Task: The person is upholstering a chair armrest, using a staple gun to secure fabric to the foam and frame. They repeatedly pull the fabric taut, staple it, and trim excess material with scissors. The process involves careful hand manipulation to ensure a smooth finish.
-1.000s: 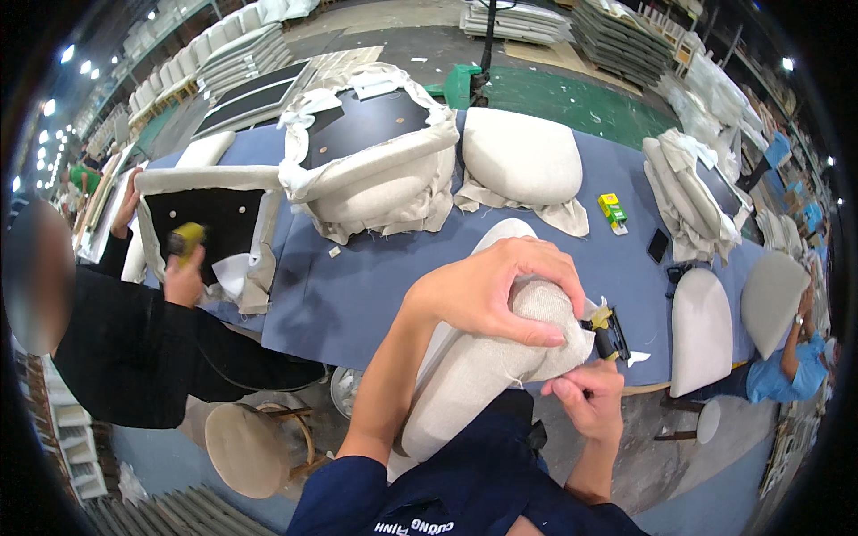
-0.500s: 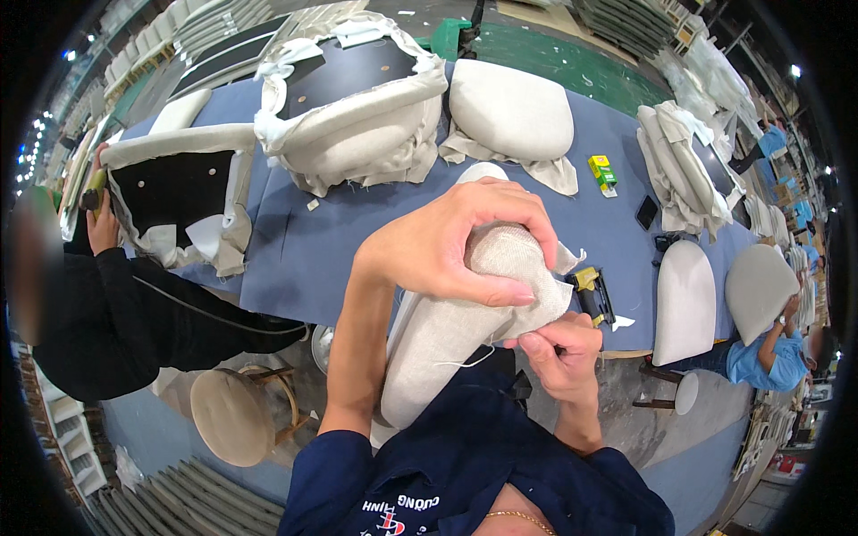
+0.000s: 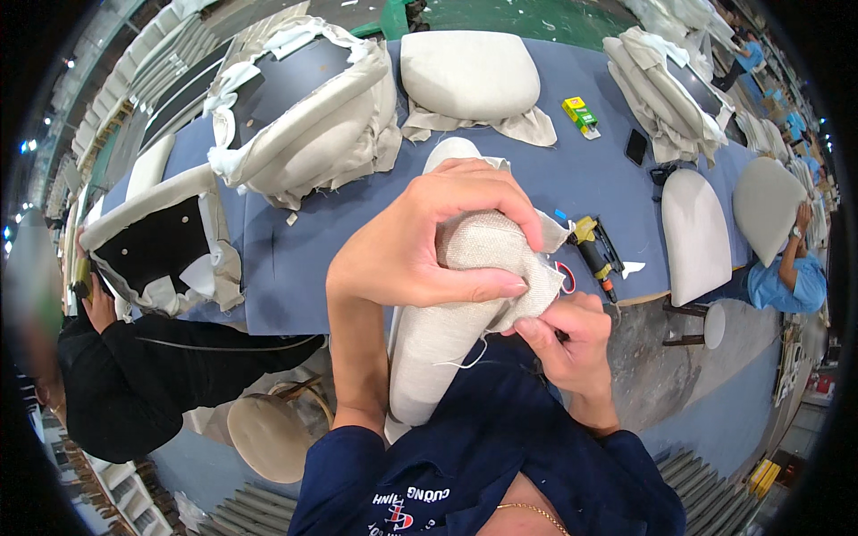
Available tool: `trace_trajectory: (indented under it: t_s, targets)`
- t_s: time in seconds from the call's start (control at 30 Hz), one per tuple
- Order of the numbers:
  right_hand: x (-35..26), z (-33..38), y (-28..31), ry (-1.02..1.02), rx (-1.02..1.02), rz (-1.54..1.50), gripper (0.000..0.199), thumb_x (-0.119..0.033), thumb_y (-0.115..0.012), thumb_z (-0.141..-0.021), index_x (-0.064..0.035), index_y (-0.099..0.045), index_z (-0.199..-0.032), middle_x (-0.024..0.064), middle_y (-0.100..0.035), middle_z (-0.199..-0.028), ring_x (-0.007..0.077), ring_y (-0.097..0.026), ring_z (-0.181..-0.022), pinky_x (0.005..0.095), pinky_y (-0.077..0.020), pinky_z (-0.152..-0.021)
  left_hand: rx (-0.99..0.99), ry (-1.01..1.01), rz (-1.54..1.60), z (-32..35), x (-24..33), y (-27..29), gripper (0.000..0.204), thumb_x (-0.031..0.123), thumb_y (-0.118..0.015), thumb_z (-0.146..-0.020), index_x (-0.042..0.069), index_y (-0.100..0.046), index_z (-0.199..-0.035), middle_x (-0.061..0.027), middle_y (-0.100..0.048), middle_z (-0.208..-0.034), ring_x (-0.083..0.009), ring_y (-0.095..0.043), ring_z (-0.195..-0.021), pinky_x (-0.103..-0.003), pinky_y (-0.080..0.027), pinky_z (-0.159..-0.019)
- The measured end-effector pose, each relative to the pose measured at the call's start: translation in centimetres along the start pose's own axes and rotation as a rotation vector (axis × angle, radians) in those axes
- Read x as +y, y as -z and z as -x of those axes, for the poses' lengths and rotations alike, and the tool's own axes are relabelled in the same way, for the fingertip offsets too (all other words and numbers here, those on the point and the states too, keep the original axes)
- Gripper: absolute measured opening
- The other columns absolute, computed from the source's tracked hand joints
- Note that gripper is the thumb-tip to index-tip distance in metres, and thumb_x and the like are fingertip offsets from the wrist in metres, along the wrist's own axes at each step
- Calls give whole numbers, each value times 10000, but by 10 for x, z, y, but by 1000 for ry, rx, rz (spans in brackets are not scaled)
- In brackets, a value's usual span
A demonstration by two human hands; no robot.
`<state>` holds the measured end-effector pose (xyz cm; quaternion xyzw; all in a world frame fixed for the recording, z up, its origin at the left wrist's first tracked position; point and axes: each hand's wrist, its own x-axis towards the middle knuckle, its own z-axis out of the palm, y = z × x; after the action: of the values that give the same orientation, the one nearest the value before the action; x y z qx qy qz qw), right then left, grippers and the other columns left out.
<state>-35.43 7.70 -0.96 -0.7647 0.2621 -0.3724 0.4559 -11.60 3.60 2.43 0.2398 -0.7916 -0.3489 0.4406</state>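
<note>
In front of my chest a beige upholstered chair cushion [image 3: 438,357] stands edge-on, a loose white thread hanging from its side. My left hand [image 3: 433,237] wraps over its rounded upper corner, thumb on the near side and fingers over the far side. At that corner a loose fabric flap [image 3: 541,286] sticks out to the right. My right hand [image 3: 572,338] pinches the lower edge of this flap; its fingertips are partly hidden. Just beyond the right hand lie red-handled scissors [image 3: 565,275], partly covered by the cloth, and a yellow-and-black staple gun [image 3: 594,250].
On the blue table [image 3: 313,259] sit stacked cushion covers [image 3: 331,125], a padded cushion [image 3: 469,76], a green-yellow box [image 3: 581,117] and a phone [image 3: 635,147]. A co-worker in black [image 3: 134,375] handles a black-backed cushion at left; another in light blue [image 3: 786,284] holds a cushion at right.
The view has shifted, and the red-handled scissors now show beside the flap. Both hands keep their hold on the cushion and its fabric, with little visible movement.
</note>
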Motion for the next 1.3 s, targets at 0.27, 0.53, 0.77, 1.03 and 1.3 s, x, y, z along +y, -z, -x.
trace_trajectory:
  t_s: [0.27,0.53,0.77,1.03,1.3]
  targets:
    - [0,6,14,-38,-40,-42,145,-77,-673,-948,20,-731,-857,82,-692,-674,148,-619,-506,262,-436,-492,24,-12,-18,-6,-5,-5,333,124,-848,-682,41,-718,-977,-76,-700,-975,-242,-645,-962,-368,-438,-917]
    - [8,5,-11,-44,223,-52,176,-116,-682,-946,-2,-755,-833,43,-651,-600,87,-554,-473,251,-391,-475,46,-3,17,-13,-11,-16,332,125,-848,-683,38,-718,-976,-70,-698,-950,-228,-625,-920,-363,-433,-909]
    - [8,0,-31,-65,286,-151,356,-217,-626,-985,58,-679,-765,4,-539,-502,45,-456,-419,215,-314,-428,114,53,100,-5,-8,-17,322,135,-843,-720,21,-699,-984,-79,-682,-971,-185,-616,-892,-320,-462,-827]
    - [-4,9,-6,-136,111,-54,153,-80,-690,-920,16,-752,-817,54,-648,-599,77,-535,-473,242,-382,-464,65,88,30,1,-5,-3,250,118,-811,-775,17,-683,-965,-82,-675,-974,-177,-628,-902,-309,-478,-824]
    - [1,4,-13,-3,207,46,223,-128,-724,-895,35,-696,-745,30,-571,-524,81,-499,-447,263,-350,-451,150,57,101,4,-4,-18,232,105,-806,-737,34,-692,-926,-73,-680,-926,-210,-607,-856,-334,-453,-800]
